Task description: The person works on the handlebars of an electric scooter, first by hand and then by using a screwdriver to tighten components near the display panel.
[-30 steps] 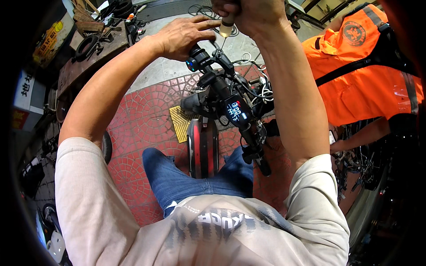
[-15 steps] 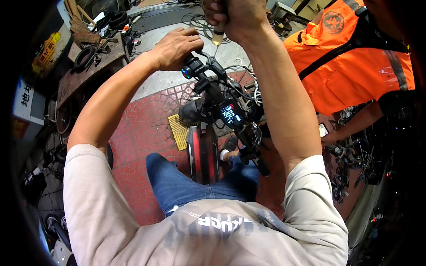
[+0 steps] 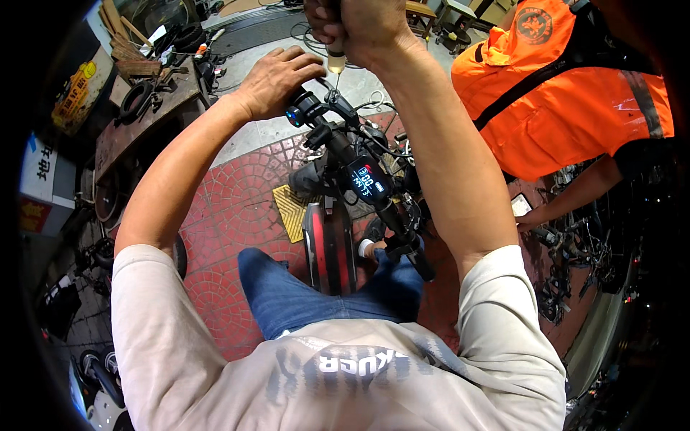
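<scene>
An electric scooter stands in front of me, its black handlebar [image 3: 343,149] running slantwise from upper left to lower right. A lit display [image 3: 368,179] sits at the bar's middle. My left hand [image 3: 279,80] is closed over the bar's far left end, beside a switch pod with a blue light. In my right hand [image 3: 366,32] is a screwdriver [image 3: 336,61] with a translucent yellowish handle, held upright. Its thin shaft points down at the brake lever area next to my left hand; the exact contact of the tip is too small to tell. The scooter's deck [image 3: 328,248] lies between my legs.
At right, a person in an orange vest [image 3: 568,93] reaches toward a pale device [image 3: 521,205]. Bicycle parts crowd that side. A cluttered workbench [image 3: 144,129] stands at left. A yellow textured mat [image 3: 289,214] lies on the red tiles [image 3: 223,215].
My right hand and the screwdriver have shifted a little left in view, along with the handlebar and my left hand. The display's readout has changed. Both grips are kept.
</scene>
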`<state>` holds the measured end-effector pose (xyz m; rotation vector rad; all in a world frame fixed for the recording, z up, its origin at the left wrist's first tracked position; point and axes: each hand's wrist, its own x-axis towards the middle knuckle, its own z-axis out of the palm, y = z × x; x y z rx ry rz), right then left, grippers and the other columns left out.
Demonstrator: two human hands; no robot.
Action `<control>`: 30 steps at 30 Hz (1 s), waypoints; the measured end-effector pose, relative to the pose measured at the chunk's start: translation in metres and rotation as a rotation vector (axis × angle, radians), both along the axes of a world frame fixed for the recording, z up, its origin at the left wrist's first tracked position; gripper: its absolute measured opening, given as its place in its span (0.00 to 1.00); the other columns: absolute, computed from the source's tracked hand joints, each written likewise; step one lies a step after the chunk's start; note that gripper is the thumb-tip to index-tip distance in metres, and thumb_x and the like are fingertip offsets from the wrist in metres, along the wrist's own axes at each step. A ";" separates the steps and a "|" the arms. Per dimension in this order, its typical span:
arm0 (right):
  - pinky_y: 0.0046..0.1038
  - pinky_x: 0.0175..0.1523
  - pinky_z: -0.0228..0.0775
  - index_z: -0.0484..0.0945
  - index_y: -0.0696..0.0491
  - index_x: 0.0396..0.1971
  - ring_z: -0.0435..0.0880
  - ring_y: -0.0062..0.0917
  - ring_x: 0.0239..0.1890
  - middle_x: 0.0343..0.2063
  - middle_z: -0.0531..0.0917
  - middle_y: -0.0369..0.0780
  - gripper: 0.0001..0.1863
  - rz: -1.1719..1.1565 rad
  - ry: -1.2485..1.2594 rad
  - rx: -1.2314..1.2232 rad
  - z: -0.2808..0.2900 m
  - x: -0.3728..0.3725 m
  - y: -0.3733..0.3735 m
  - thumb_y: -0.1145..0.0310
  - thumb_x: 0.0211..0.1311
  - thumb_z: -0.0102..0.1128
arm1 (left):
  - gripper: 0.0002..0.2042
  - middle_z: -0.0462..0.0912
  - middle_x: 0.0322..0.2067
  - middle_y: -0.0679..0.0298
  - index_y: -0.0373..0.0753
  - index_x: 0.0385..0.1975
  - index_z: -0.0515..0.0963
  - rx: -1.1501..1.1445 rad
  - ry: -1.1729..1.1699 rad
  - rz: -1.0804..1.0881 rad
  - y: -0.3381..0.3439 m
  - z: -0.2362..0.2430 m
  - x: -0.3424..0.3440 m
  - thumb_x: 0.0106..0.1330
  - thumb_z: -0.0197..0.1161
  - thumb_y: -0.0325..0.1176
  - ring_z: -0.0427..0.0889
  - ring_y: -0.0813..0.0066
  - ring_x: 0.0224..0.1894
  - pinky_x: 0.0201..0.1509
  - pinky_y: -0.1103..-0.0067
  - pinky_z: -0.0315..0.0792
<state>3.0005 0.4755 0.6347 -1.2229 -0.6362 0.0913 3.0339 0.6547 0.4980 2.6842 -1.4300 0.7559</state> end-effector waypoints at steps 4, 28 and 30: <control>0.25 0.13 0.50 0.71 0.50 0.15 0.64 0.20 0.07 0.10 0.70 0.36 0.26 -0.013 0.037 -0.041 0.000 0.007 -0.008 0.53 0.75 0.47 | 0.38 0.70 0.69 0.61 0.46 0.69 0.68 0.105 0.042 -0.080 0.007 0.016 0.005 0.52 0.66 0.27 0.70 0.56 0.68 0.71 0.64 0.66; 0.22 0.15 0.50 0.70 0.46 0.13 0.61 0.16 0.09 0.10 0.66 0.30 0.34 -0.072 0.145 0.137 -0.023 0.008 -0.014 0.33 0.70 0.53 | 0.25 0.84 0.55 0.60 0.51 0.50 0.86 -0.474 0.367 0.863 -0.041 0.004 0.014 0.55 0.63 0.55 0.81 0.55 0.58 0.64 0.64 0.73; 0.22 0.15 0.50 0.70 0.46 0.13 0.61 0.16 0.09 0.09 0.66 0.30 0.34 -0.079 0.147 0.133 -0.023 0.010 -0.014 0.34 0.70 0.53 | 0.24 0.85 0.54 0.61 0.49 0.48 0.87 -0.460 0.399 0.864 -0.040 0.003 0.015 0.57 0.63 0.57 0.81 0.56 0.58 0.63 0.63 0.74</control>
